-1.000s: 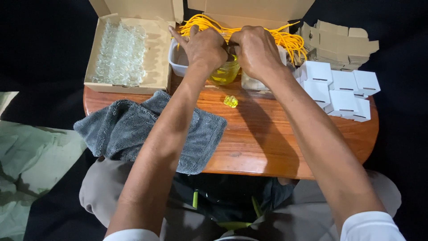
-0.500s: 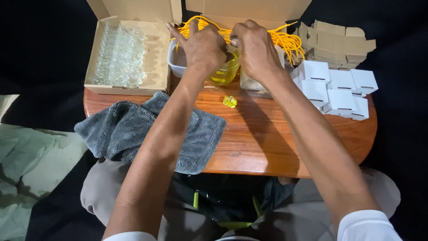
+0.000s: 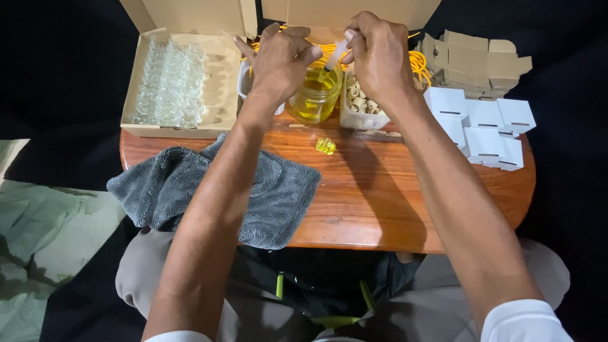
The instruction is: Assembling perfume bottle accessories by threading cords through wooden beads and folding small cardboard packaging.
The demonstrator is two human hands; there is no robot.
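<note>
The right hand (image 3: pixel 379 58) is pinching a syringe (image 3: pixel 335 56), dipping its tip into the jar (image 3: pixel 315 95) of yellow liquid at twelve o'clock — apparently drawing liquid. The left hand (image 3: pixel 278 60) is hovering beside the jar, fingers loose, holding nothing — a steady pull seems needed.

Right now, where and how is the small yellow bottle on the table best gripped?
Pinch the yellow bottle across its two sides, coming straight down from above. It looks small and low, lies alone on bare wood, and the towel and jar stand clear of it.
</note>
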